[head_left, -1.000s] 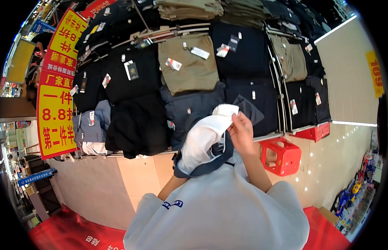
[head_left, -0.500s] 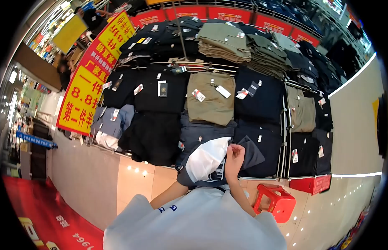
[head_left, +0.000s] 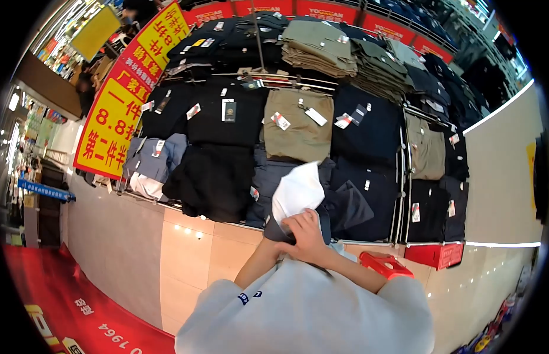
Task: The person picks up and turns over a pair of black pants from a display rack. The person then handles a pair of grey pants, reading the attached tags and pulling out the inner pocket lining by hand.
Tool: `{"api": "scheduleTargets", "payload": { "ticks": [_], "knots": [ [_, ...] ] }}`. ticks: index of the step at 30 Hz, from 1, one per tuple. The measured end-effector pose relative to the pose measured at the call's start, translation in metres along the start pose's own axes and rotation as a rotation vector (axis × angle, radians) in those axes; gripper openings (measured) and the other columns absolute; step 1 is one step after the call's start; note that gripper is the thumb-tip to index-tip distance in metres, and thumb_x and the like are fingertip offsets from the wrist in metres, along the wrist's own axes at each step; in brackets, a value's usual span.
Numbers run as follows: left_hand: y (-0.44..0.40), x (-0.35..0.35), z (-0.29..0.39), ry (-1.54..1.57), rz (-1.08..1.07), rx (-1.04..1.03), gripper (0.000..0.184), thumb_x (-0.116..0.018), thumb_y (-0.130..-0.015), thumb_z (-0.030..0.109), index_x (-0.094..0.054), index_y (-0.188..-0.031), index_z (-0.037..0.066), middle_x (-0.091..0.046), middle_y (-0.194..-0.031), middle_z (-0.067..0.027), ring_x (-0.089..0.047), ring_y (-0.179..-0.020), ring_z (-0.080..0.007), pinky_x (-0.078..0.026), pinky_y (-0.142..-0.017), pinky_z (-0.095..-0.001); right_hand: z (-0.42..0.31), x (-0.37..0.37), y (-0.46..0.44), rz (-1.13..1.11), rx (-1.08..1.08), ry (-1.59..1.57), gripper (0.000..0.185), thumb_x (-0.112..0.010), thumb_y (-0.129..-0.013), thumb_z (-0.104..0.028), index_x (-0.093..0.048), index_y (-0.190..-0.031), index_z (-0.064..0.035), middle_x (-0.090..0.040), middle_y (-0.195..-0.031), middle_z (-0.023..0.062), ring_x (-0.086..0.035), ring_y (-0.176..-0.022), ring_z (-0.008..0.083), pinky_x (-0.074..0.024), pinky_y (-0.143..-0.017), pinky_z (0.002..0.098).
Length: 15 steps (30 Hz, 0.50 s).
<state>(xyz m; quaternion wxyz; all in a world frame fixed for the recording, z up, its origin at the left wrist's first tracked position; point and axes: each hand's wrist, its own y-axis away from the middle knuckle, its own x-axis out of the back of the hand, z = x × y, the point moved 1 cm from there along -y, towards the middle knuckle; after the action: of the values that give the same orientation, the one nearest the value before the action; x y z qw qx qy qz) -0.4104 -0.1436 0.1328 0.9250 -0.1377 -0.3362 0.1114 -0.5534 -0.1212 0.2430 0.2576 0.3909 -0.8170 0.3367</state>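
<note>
In front of my body is a dark garment with a white lining (head_left: 299,192), the lining turned upward in a peak. My right hand (head_left: 305,237) lies across its near edge, fingers bent over the dark fabric where it meets the white. My left hand (head_left: 270,245) reaches in from the left, its wrist crossing beneath my right hand. The garment and my right hand hide the left fingers. Just beyond are a folded dark blue garment (head_left: 268,171) and a dark grey folded piece (head_left: 351,206) on a navy stack.
Folded tagged trousers fill the sloping display, with an olive pair (head_left: 298,133) and black ones (head_left: 212,183). A red-yellow sale sign (head_left: 118,112) stands left. A red plastic stool (head_left: 386,265) is by my right arm. Metal rails (head_left: 402,177) divide the stacks.
My right hand has come down and left from a raised pinch beside the garment to its near edge. The white lining now points up more narrowly. The view has shifted slightly.
</note>
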Motion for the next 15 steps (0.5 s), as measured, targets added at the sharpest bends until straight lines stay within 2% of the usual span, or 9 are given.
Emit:
{"api": "scheduleTargets", "payload": {
  "ticks": [1,4,5,8,9,12,15],
  "knots": [
    [0.000,-0.006,-0.014,-0.035,0.017,-0.004,0.045,-0.059,-0.095,0.028,-0.060,-0.136,0.011,-0.061,-0.135,-0.0098,-0.055,-0.127,-0.0244,-0.040,-0.108,-0.0334,-0.008,-0.003,-0.003,-0.018,-0.006,-0.001,0.048,-0.080,-0.078,-0.033,-0.062,-0.112,-0.0039,-0.061,-0.097,0.0118,-0.058,-0.097,0.0321,-0.0336,-0.107,0.0532],
    [0.009,-0.025,-0.035,-0.048,0.125,0.036,0.046,-0.060,-0.094,0.029,-0.058,-0.137,0.011,-0.060,-0.135,-0.0103,-0.054,-0.126,-0.0246,-0.041,-0.107,-0.0326,-0.007,-0.029,0.002,-0.053,-0.008,0.109,0.035,-0.075,-0.083,-0.024,-0.062,-0.108,-0.0037,-0.061,-0.097,0.0126,-0.059,-0.097,0.0326,-0.0350,-0.106,0.0519],
    [0.010,-0.025,-0.035,-0.059,0.152,0.052,0.047,-0.060,-0.094,0.028,-0.058,-0.138,0.011,-0.060,-0.135,-0.0105,-0.054,-0.126,-0.0246,-0.041,-0.107,-0.0323,-0.008,-0.032,0.000,-0.048,-0.043,0.077,0.023,-0.071,-0.085,-0.017,-0.063,-0.102,-0.0035,-0.062,-0.094,0.0137,-0.060,-0.095,0.0331,-0.0381,-0.101,0.0495],
    [-0.002,0.012,0.000,-0.152,0.120,0.082,0.048,-0.059,-0.096,0.027,-0.055,-0.140,0.011,-0.059,-0.137,-0.0104,-0.054,-0.127,-0.0242,-0.040,-0.109,-0.0322,-0.005,-0.036,-0.005,-0.138,-0.133,-0.204,0.020,-0.067,-0.086,-0.014,-0.063,-0.102,-0.0022,-0.066,-0.097,0.0152,-0.061,-0.098,0.0345,-0.0406,-0.097,0.0475],
    [0.000,0.020,0.005,-0.130,0.105,0.091,0.048,-0.058,-0.096,0.027,-0.054,-0.141,0.010,-0.058,-0.138,-0.0104,-0.053,-0.128,-0.0240,-0.040,-0.109,-0.0322,-0.007,-0.031,-0.009,-0.231,-0.128,-0.238,0.017,-0.066,-0.087,-0.012,-0.063,-0.100,-0.0015,-0.066,-0.096,0.0175,-0.061,-0.095,0.0375,-0.0446,-0.089,0.0460],
    [0.012,0.033,0.012,0.013,0.050,0.131,0.049,-0.055,-0.099,0.027,-0.051,-0.144,0.009,-0.056,-0.141,-0.0106,-0.052,-0.130,-0.0236,-0.039,-0.110,-0.0322,-0.024,-0.020,-0.017,-0.411,-0.106,-0.476,0.017,-0.065,-0.088,-0.009,-0.062,-0.102,-0.0007,-0.065,-0.095,0.0195,-0.060,-0.094,0.0395,-0.0471,-0.083,0.0465],
    [0.030,0.035,0.011,0.211,0.014,0.183,0.049,-0.052,-0.101,0.027,-0.048,-0.146,0.008,-0.054,-0.143,-0.0108,-0.051,-0.131,-0.0232,-0.039,-0.111,-0.0321,-0.033,-0.011,-0.021,-0.434,-0.027,-0.556,0.017,-0.066,-0.088,-0.008,-0.061,-0.102,0.0001,-0.064,-0.096,0.0208,-0.060,-0.095,0.0399,-0.0479,-0.081,0.0455]
  ]
}}
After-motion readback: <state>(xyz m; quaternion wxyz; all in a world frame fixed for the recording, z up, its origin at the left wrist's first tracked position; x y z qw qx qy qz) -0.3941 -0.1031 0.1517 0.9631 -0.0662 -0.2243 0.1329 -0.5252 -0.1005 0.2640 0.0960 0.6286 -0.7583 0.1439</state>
